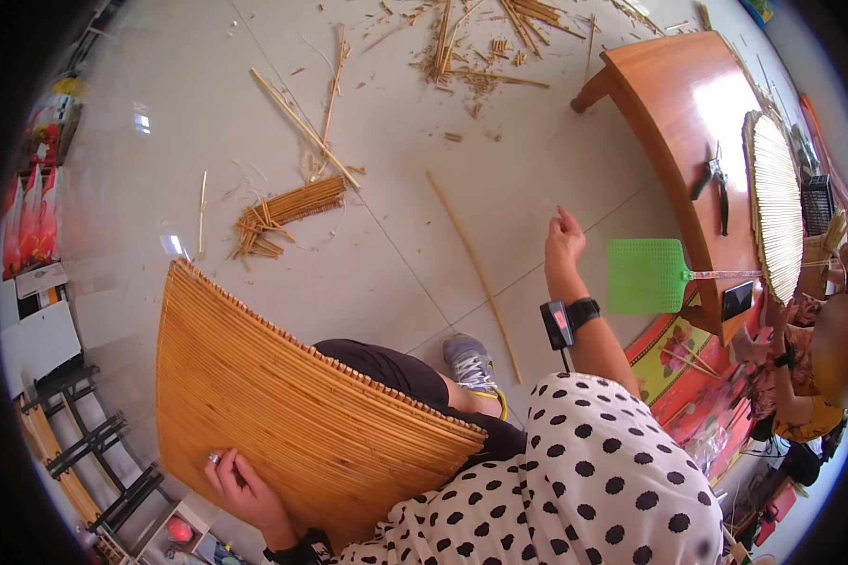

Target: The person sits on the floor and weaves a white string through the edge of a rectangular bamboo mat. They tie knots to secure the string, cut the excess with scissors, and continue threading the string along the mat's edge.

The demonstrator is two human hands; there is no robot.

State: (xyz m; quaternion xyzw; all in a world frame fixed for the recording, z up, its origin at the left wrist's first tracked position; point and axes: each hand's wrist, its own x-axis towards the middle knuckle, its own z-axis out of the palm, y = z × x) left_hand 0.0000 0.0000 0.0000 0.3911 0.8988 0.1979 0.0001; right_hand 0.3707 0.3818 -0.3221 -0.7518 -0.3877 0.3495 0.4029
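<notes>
A large panel of tan stalks (283, 367), bound side by side with a knobbly edge, lies tilted across my lap. My left hand (242, 485), with a ring on one finger, is at its lower left edge, fingers bent over the face and holding it. Stretched out over the floor is my right hand (564, 243), closed with the fingertips together. Whatever those fingertips may hold is too fine to make out. A black wristband with a small box (558, 325) sits on that wrist.
A wooden table (669, 104) at right bears pliers (719, 184) and a phone (737, 299). A green fly swatter (646, 275) juts past its edge. Beyond, another person holds a pale stalk panel (774, 207). Cut stalks (292, 209) and a long stick (476, 268) litter the tiles.
</notes>
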